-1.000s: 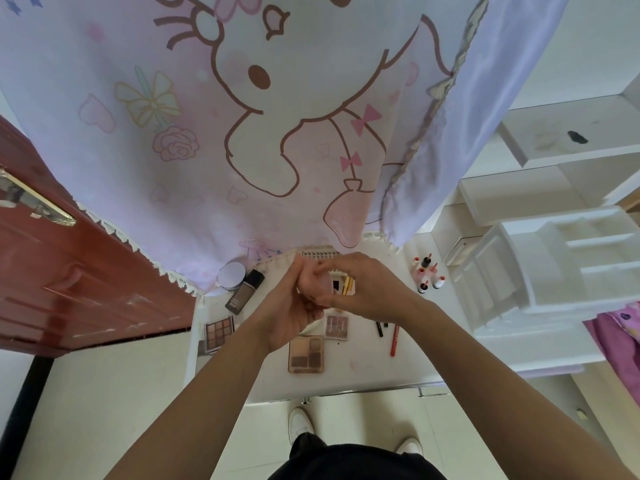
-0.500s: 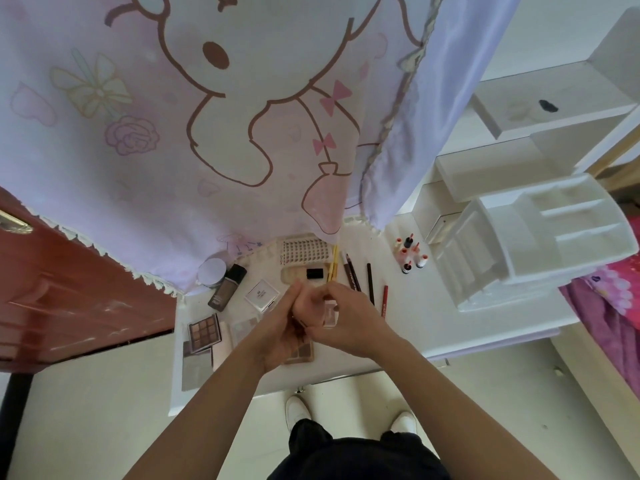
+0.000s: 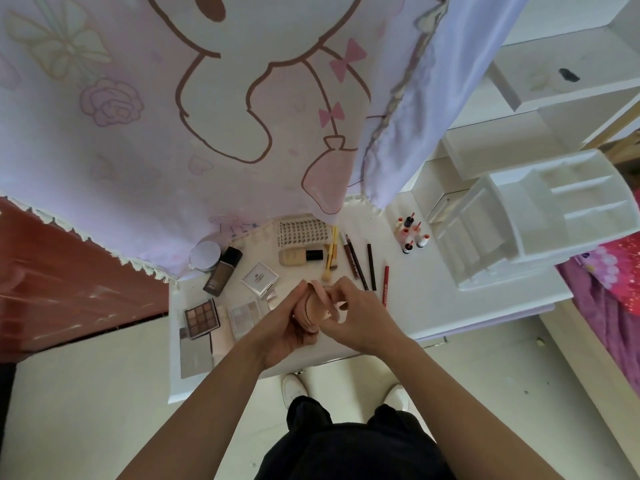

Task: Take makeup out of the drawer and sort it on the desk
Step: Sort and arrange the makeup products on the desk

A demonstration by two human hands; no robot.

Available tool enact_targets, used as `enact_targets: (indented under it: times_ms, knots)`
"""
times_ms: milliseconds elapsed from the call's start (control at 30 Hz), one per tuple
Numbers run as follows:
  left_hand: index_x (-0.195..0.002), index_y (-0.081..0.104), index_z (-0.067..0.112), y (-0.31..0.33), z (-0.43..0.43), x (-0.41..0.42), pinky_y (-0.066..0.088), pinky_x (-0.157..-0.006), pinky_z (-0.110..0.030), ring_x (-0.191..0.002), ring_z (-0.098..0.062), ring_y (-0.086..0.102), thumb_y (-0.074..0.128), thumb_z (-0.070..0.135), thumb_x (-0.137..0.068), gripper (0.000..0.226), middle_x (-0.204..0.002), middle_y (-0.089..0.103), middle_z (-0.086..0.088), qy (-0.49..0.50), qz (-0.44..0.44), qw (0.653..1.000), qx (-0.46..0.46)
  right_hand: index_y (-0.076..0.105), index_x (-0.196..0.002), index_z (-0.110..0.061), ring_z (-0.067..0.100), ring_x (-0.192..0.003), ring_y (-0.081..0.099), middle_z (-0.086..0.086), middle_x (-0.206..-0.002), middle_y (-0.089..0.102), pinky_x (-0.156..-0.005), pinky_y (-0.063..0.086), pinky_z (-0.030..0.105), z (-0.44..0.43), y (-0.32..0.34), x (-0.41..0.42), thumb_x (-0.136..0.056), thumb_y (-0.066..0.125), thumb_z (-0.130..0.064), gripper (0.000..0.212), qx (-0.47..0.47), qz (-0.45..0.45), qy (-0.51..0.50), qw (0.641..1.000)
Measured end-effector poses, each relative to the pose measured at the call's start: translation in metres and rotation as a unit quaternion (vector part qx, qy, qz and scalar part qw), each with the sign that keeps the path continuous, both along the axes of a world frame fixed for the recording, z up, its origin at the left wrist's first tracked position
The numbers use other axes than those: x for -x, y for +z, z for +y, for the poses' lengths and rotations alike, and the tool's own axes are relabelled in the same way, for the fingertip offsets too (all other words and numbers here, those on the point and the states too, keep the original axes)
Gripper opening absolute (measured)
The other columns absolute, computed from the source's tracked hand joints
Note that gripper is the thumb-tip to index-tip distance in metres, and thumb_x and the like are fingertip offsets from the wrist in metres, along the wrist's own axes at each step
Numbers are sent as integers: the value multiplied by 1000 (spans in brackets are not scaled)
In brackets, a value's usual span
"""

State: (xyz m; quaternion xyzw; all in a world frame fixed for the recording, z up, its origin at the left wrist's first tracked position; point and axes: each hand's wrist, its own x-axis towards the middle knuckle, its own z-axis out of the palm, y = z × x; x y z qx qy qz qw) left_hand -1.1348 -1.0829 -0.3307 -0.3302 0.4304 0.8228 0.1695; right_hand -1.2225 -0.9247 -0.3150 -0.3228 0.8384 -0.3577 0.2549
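My left hand (image 3: 289, 329) and my right hand (image 3: 356, 315) meet above the front of the white desk (image 3: 450, 299). Between them is a peach-coloured makeup item (image 3: 308, 308); the left hand cups it and the right fingers pinch its right end. Makeup lies on the desk around them: a dark eyeshadow palette (image 3: 202, 318), a pale palette (image 3: 244, 313), a white compact (image 3: 259, 277), a brown foundation bottle (image 3: 221, 271), a round powder jar (image 3: 205, 256), a lash tray (image 3: 303, 232), a beige bottle (image 3: 298, 257), a brush (image 3: 330, 254), dark pencils (image 3: 356, 265) and a red pencil (image 3: 385, 284).
Several small bottles (image 3: 410, 233) stand beside a white compartment organiser (image 3: 540, 220) at the desk's right. A printed curtain (image 3: 207, 98) hangs over the back of the desk. A red door (image 3: 52, 289) is on the left, pink bedding (image 3: 609, 271) on the right.
Both hands came down and toward the desk's front edge, staying together. The view tilted down, so more of the desk's items show behind them. The peach item now shows between the hands.
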Motion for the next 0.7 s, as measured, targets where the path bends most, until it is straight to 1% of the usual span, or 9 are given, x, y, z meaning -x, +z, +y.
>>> enact_targets:
  times_ms: [133, 233, 300, 333, 400, 500, 567, 633, 700]
  knots:
    - [-125, 66, 10, -6, -4, 2, 43, -79, -42, -86, -25, 51, 61, 64, -87, 66, -103, 59, -18, -5, -30, 999, 14, 48, -106, -28, 8, -85, 65, -8, -99, 67, -75, 54, 23, 1, 2, 9, -90, 61, -34, 21, 22, -55, -33, 998]
    - [-117, 69, 7, -8, -10, 3, 47, -90, -50, -87, -32, 64, 63, 58, -86, 60, -100, 66, -18, -8, -51, 998, 29, 59, -99, -35, 3, -76, 65, -12, -90, 72, -64, 49, 17, 3, 0, 18, -96, 60, -39, 5, 46, -89, -137, 985]
    - [-115, 71, 10, -9, -14, 6, 47, -95, -51, -91, -35, 67, 61, 58, -86, 57, -100, 70, -17, -29, -48, 998, 40, 66, -96, -34, 2, -80, 66, -11, -88, 73, -70, 48, 16, 6, -4, 26, -94, 64, -38, 5, 68, -122, -205, 969]
    - [-115, 71, 12, -10, -14, 8, 47, -96, -51, -94, -37, 68, 59, 58, -87, 56, -100, 71, -16, -43, -47, 997, 44, 68, -98, -30, 5, -81, 66, -9, -88, 74, -73, 50, 21, 7, -6, 29, -93, 66, -36, 8, 77, -136, -225, 962]
    - [-116, 70, 14, -11, -13, 13, 45, -98, -51, -101, -38, 68, 55, 60, -90, 55, -101, 73, -15, -70, -53, 995, 50, 69, -101, -25, 12, -77, 66, -5, -86, 75, -68, 51, 25, 10, -7, 32, -93, 67, -32, 11, 93, -158, -257, 949]
    - [-120, 69, 20, -19, -10, 23, 41, -103, -49, -113, -37, 65, 56, 68, -87, 59, -115, 71, -15, -106, -62, 991, 51, 66, -107, -22, 14, -77, 69, 0, -90, 77, -62, 52, 20, 17, -1, 33, -94, 68, -28, 15, 130, -215, -318, 914]
    - [-120, 69, 22, -23, -7, 30, 44, -83, -39, -110, -32, 64, 56, 68, -86, 59, -119, 70, -14, -117, -58, 990, 49, 65, -113, -21, 15, -86, 71, 1, -95, 77, -76, 57, 29, 26, -4, 32, -92, 71, -28, 23, 138, -265, -352, 887]
    - [-119, 69, 20, -25, -1, 37, 39, -61, -30, -88, -21, 64, 56, 64, -89, 55, -113, 72, -11, -115, -67, 990, 45, 65, -117, -20, 15, -91, 72, 2, -101, 76, -86, 57, 36, 38, -11, 29, -91, 72, -30, 28, 123, -303, -364, 872]
    - [-120, 66, 19, -27, 8, 43, 37, -49, -24, -71, -12, 61, 53, 57, -94, 48, -102, 71, -4, -114, -73, 990, 40, 68, -117, -20, 12, -89, 72, 1, -104, 75, -82, 57, 32, 49, -19, 22, -94, 68, -32, 26, 96, -319, -356, 873]
